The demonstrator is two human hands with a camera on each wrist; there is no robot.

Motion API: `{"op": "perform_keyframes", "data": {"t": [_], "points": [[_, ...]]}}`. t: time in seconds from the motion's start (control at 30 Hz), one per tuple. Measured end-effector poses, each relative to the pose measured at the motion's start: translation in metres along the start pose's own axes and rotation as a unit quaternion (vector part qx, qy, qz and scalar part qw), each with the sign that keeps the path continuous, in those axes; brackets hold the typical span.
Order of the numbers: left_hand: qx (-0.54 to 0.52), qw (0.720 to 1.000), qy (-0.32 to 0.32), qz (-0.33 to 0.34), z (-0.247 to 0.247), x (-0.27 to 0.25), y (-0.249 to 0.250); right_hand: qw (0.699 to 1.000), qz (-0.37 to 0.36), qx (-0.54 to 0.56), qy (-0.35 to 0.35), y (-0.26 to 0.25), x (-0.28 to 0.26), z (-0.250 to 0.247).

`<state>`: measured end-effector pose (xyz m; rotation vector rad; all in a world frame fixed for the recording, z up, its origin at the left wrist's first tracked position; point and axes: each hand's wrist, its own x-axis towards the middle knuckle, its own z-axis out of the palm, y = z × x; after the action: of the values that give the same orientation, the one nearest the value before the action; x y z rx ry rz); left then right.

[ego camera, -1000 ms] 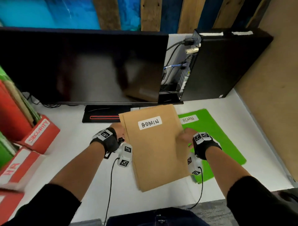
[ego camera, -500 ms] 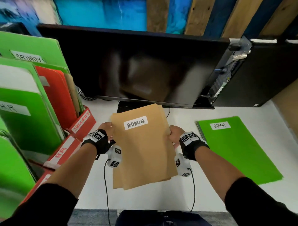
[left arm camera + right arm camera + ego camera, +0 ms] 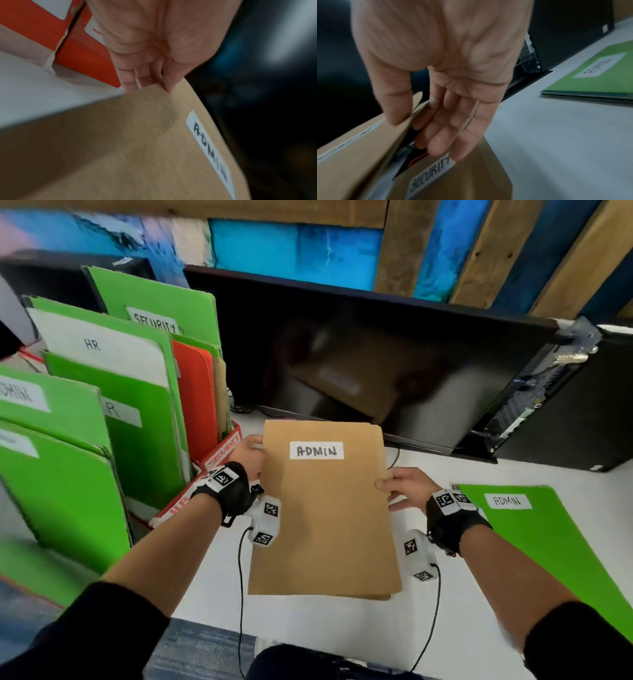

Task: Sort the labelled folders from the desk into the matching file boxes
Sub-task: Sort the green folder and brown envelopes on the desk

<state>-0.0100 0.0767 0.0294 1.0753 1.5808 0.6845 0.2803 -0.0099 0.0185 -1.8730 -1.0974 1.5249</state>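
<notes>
A tan kraft-paper folder is showing a white ADMIN label; a flat bright green card folder is lying on the white desk; red cardboard file boxes are showing white labels

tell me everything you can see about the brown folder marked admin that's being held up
The brown folder looks like plain kraft card, with a white label handwritten ADMIN near its top edge. It is held above the white desk, in front of the monitor, label facing the person. The left hand pinches its upper left edge and the right hand its right edge. The right wrist view shows a second brown folder, labelled SECURITY, underneath.
</notes>
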Motion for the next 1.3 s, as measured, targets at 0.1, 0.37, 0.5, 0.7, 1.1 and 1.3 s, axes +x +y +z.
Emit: {"op": "perform_keyframes", "data": {"t": [0.1, 0.37, 0.5, 0.7, 1.1, 1.3], "points": [[0.021, 0.998, 0.000, 0.058, -0.009, -0.021, 0.006, 0.999, -0.043, 0.014, 0.002, -0.011, 0.000, 0.002], [-0.019, 0.969, 0.158, 0.187, -0.057, -0.094, 0.030, 0.981, -0.176, 0.075, -0.014, -0.082, -0.008, 0.035], [-0.022, 0.952, 0.211, 0.219, -0.097, -0.116, 0.038, 0.964, -0.250, 0.088, -0.017, -0.117, -0.021, 0.067], [-0.021, 0.938, 0.246, 0.241, -0.159, -0.123, 0.043, 0.934, -0.325, 0.141, -0.040, -0.157, -0.040, 0.116], [-0.045, 0.922, 0.300, 0.242, -0.274, -0.081, 0.033, 0.908, -0.409, 0.083, -0.036, -0.205, -0.048, 0.225], [-0.035, 0.905, 0.334, 0.261, -0.314, -0.057, 0.034, 0.921, -0.386, 0.008, -0.059, -0.208, -0.035, 0.272]]}}
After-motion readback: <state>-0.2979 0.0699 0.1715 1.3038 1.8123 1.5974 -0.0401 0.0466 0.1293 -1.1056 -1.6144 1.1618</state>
